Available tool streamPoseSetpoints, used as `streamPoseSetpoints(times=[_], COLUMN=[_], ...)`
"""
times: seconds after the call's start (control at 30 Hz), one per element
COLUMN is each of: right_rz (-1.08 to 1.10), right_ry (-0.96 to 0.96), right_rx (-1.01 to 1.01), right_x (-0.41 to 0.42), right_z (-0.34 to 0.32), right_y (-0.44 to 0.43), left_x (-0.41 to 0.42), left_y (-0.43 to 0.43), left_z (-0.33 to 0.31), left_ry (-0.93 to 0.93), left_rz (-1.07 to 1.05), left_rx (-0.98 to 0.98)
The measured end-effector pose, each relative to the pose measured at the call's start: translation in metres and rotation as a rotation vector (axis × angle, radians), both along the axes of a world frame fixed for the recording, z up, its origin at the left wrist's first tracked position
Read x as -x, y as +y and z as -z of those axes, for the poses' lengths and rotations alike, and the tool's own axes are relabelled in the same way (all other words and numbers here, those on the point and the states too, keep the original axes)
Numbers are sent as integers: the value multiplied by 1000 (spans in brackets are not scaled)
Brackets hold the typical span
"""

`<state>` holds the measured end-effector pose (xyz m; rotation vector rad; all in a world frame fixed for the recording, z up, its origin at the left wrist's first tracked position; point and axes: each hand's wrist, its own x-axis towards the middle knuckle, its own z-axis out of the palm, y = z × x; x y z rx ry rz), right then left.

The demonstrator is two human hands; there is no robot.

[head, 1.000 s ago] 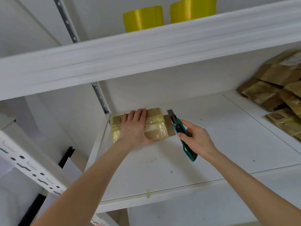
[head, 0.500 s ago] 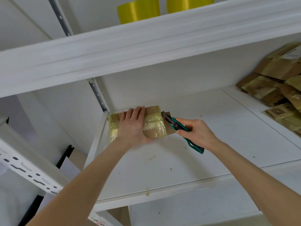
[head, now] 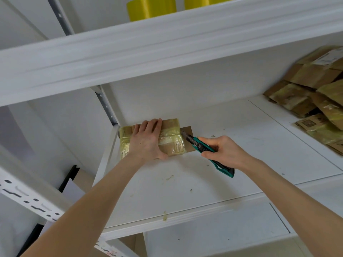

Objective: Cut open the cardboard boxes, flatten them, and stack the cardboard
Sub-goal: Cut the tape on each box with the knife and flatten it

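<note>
A small brown cardboard box (head: 172, 143) wrapped in yellowish clear tape lies at the back left corner of the white shelf (head: 185, 182). My left hand (head: 146, 141) lies on top of it with fingers stretched over the far edge and the thumb against the near side. My right hand (head: 224, 151) grips a teal utility knife (head: 206, 151). Its blade tip touches the box's right end, beside a loose cardboard flap (head: 188, 130).
A heap of taped cardboard boxes (head: 315, 101) fills the shelf's right end. Two yellow rolls (head: 151, 8) stand on the shelf above. A perforated metal upright (head: 104, 106) rises at the left behind the box. Small scraps dot the shelf board.
My right hand swung the knife down and left, bringing its blade from above the shelf to the right end of the box. My left hand stayed on the box.
</note>
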<state>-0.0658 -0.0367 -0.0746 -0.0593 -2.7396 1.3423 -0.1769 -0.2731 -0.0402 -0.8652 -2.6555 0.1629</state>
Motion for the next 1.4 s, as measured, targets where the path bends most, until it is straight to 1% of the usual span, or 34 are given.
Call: streamPoseSetpoints(times=[0.13,0.23,0.33,0.4,0.6,0.87,1.0,1.07,1.13,1.17,1.23,1.27,1.33,1.4], right_rz=[-16,-6,139,189,117,26,9,-5,84,179,365,403,381,329], right_ry=[-39,-38,53,82,34,-39,-82,-106,-44,13,83,68,22,28], right_rx=[-79,-6,100,104,101,71,-31,3,122,242,585,764,1033,1162], right_x=[-8,-12,-6,3,13,-2,-6,-14,-21,-22,-19,-15,-5,10], right_z=[-1,-2,-1,-3,-6,-2,-7,-3,5,9,9,5,-5,-17], right_y=[-1,3,1,-7,-16,-12,-7,-4,-4,-8,-21,-30,-50,-65], left_x=[4,7,9,9,9,11,13,15,16,15,12,9,1,-8], left_y=[0,-1,-3,-3,-3,0,0,0,6,9,18,24,39,53], left_z=[-1,-1,-1,0,0,0,0,-3,-7,-10,-16,-20,-27,-32], left_ry=[-21,-17,-18,-7,-12,-11,-33,-59,-54,-44,-17,-17,-37,-59], left_rz=[-5,3,4,2,0,-10,-24,-45,-82,-116,-191,-231,-295,-311], left_rx=[-3,5,-5,8,10,6,3,-14,-5,11,-6,-46,-127,-195])
